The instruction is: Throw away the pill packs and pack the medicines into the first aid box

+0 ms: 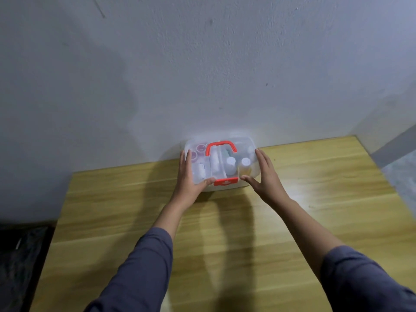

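Observation:
A clear plastic first aid box (221, 152) with a red handle (221, 146) and a red front latch (225, 181) stands against the wall at the far edge of the wooden table (225, 233). Its lid is down. Through the lid I see white bottles, pink-capped jars and a white roll. My left hand (188, 179) grips the box's left side, thumb on the front edge. My right hand (263, 174) lies against its right side with fingers spread and the thumb near the latch. No pill packs are in view.
A grey-white wall rises right behind the box. A dark bag or bin (20, 262) sits on the floor to the left of the table. The table's right edge borders a speckled floor (403, 176).

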`<action>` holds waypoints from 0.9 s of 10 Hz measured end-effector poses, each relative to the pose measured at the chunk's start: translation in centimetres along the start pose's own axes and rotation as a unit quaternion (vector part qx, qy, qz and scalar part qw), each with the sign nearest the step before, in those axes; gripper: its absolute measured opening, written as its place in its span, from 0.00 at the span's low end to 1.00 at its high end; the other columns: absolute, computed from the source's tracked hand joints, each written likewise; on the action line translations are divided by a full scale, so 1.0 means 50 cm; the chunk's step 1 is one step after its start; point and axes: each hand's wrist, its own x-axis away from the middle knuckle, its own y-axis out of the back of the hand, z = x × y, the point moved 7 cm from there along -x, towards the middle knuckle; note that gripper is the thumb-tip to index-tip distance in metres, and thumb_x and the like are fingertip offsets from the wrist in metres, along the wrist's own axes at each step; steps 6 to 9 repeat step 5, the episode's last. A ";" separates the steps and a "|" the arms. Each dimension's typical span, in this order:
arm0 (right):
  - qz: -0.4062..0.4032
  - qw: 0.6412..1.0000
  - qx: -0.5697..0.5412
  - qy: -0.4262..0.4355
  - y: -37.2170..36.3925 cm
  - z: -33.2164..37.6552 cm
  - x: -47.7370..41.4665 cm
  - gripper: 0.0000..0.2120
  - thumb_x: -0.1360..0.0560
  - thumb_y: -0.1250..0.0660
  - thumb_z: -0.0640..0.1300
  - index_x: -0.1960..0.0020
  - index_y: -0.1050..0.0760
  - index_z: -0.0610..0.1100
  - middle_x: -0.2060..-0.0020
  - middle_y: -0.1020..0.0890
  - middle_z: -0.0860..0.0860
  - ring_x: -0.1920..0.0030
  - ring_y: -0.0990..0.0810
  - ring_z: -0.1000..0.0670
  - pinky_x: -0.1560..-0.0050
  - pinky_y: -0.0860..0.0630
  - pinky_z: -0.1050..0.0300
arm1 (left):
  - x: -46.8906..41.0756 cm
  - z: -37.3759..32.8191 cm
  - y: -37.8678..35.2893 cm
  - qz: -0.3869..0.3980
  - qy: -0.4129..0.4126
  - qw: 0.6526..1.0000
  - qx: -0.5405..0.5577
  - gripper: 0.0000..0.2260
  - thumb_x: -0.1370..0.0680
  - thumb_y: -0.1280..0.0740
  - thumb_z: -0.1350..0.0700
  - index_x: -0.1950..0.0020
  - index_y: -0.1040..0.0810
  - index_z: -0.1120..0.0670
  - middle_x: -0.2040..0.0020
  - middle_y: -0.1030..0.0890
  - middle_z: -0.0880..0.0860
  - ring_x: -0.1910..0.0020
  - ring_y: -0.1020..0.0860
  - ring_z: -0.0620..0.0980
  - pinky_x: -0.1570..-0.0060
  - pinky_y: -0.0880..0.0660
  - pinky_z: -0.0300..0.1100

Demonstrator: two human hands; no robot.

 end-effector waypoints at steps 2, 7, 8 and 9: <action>0.016 1.000 0.010 -0.016 0.001 0.008 0.001 0.39 0.28 0.31 0.46 0.25 0.50 0.42 0.25 0.45 0.45 0.25 0.46 0.46 0.27 0.45 0.53 | 0.003 -0.010 0.000 0.028 0.012 0.999 -0.028 0.44 0.31 0.25 0.53 0.25 0.50 0.59 0.24 0.52 0.56 0.30 0.52 0.40 0.36 0.53 0.29; 0.098 0.991 0.063 -0.063 -0.003 -0.069 0.087 0.34 0.26 0.35 0.49 0.26 0.46 0.41 0.26 0.40 0.45 0.26 0.41 0.47 0.27 0.45 0.59 | 0.124 0.020 0.057 0.032 0.079 0.990 -0.116 0.48 0.28 0.32 0.41 0.25 0.64 0.54 0.26 0.64 0.46 0.27 0.57 0.42 0.31 0.51 0.37; 0.098 0.991 0.063 -0.063 -0.003 -0.069 0.087 0.34 0.26 0.35 0.49 0.26 0.46 0.41 0.26 0.40 0.45 0.26 0.41 0.47 0.27 0.45 0.59 | 0.124 0.020 0.057 0.032 0.079 0.990 -0.116 0.48 0.28 0.32 0.41 0.25 0.64 0.54 0.26 0.64 0.46 0.27 0.57 0.42 0.31 0.51 0.37; 0.098 0.991 0.063 -0.063 -0.003 -0.069 0.087 0.34 0.26 0.35 0.49 0.26 0.46 0.41 0.26 0.40 0.45 0.26 0.41 0.47 0.27 0.45 0.59 | 0.124 0.020 0.057 0.032 0.079 0.990 -0.116 0.48 0.28 0.32 0.41 0.25 0.64 0.54 0.26 0.64 0.46 0.27 0.57 0.42 0.31 0.51 0.37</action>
